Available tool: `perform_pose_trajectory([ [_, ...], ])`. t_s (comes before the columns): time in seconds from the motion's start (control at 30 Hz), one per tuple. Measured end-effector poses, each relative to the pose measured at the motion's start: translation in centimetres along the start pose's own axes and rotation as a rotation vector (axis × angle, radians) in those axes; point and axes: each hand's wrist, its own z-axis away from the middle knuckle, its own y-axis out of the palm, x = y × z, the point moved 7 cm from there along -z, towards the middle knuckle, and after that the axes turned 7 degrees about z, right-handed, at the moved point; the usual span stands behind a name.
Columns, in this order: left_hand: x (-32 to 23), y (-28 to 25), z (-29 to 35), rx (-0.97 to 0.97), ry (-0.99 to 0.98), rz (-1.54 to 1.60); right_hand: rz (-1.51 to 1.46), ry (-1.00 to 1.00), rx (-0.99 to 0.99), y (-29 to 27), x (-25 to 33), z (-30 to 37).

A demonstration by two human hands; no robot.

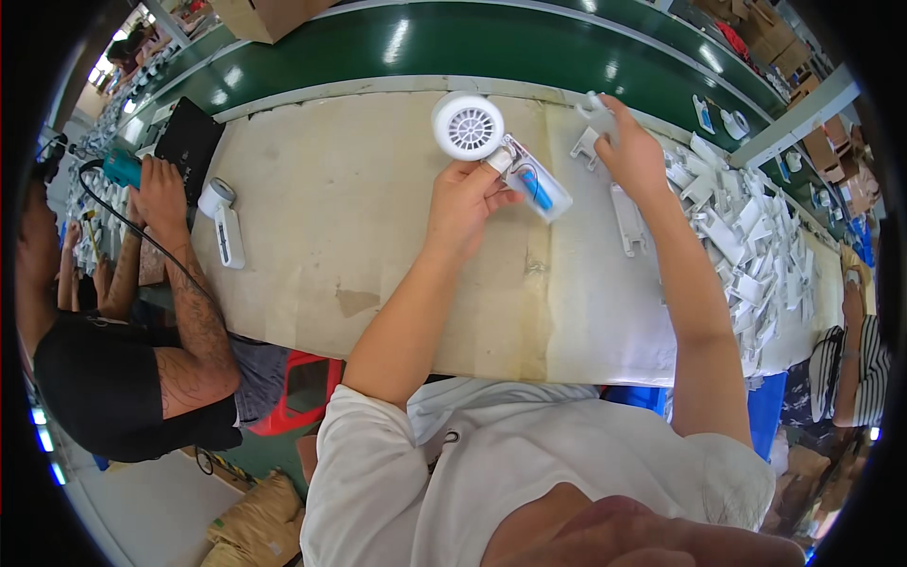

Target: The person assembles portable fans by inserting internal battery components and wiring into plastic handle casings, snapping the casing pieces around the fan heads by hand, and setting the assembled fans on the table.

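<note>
Centrally, above the cream worktable, the left hand curls snugly around a white handheld fan, its uncovered handle showing a blue battery. Farther right, the right hand, fingers bent, grips a white plastic piece near heaped white plastic parts.

The fan I hold looks smooth plastic, like the parts at three o'clock. My desk looks matt, the belt at twelve glossy, the box at eleven dull cardboard, my shirt at six soft cloth.
</note>
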Motion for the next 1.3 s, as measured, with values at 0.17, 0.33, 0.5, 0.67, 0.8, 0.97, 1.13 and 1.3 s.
perform_pose_trajectory([
  [0.17,-0.1,0.0,-0.2,-0.085,0.122,0.205,-0.946,0.078,0.192,-2.2,3.3,4.5],
  [0.33,1.5,0.1,0.0,-0.063,0.099,0.264,-0.190,-0.364,-0.150,-4.9,9.8,8.1],
  [0.5,1.7,0.4,0.5,-0.055,0.115,0.275,-0.236,-0.356,-0.230,-5.4,10.1,8.8],
  [0.67,1.7,1.0,1.4,-0.086,0.181,0.208,-0.325,-0.341,-0.223,-4.8,9.8,8.7],
  [0.8,0.8,1.0,1.7,-0.129,0.329,0.151,-0.299,-0.337,-0.215,-4.1,10.2,8.5],
  [0.97,-1.9,2.5,2.5,0.005,0.427,0.219,-0.595,-0.269,-0.172,-3.2,7.8,7.7],
  [1.13,-2.4,1.9,2.9,-0.072,0.424,0.177,-1.290,0.099,0.418,1.4,7.4,7.6],
  [1.3,-2.6,2.8,3.4,-0.006,0.412,0.278,-1.233,-0.088,0.113,-0.4,7.1,8.3],
])
